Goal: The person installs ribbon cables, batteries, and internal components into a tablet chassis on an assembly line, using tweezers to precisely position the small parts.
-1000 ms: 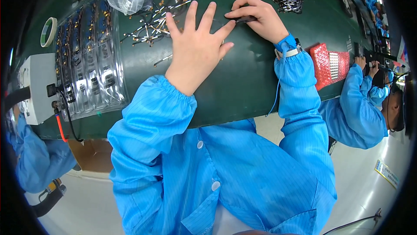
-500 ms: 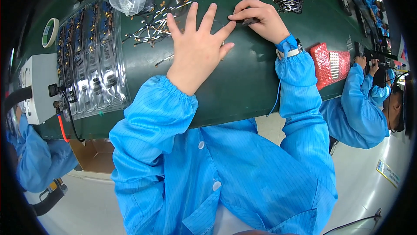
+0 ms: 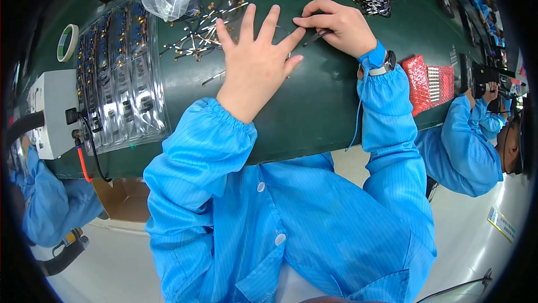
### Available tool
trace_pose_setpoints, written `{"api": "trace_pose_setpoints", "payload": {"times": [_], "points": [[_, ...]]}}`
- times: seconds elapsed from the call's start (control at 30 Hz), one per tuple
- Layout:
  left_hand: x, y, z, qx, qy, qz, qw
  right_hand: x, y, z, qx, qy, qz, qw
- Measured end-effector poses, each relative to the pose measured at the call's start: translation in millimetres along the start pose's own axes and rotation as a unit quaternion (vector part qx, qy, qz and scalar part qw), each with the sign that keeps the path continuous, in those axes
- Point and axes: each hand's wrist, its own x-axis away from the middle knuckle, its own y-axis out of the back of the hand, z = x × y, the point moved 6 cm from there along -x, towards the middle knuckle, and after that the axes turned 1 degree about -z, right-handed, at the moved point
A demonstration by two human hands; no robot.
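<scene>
Right hand [image 3: 336, 26] is now sitting slightly lower than a second ago, pinching a thin dark part [image 3: 315, 36] against the green mat [image 3: 314, 112]. Left hand [image 3: 255, 59] is lying splayed, empty, beside it. Keeping the pinch low should be helping alignment.

Left hand [image 3: 255, 65] flat, fingers spread; right hand [image 3: 336, 26] pinched beside it.

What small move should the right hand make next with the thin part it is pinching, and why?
Probably it should lower the thin dark part flat onto the green mat beside the left hand's index fingertip. The right hand pinches that part next to the spread left hand, which lies flat on the mat as if holding something steady. What lies under the fingers cannot be seen.
</scene>
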Motion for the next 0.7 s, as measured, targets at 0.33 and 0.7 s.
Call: {"api": "trace_pose_setpoints", "payload": {"times": [0.33, 0.7], "points": [[-1, 1, -1, 0.010, -0.014, -0.021, 1.000, 0, -9, -11, -0.088, -0.057, -0.052, 0.993], [-1, 11, 3, 0.023, -0.052, 0.058, 0.997, 9, 14, -14, -0.018, -0.084, -0.091, 0.992]]}}
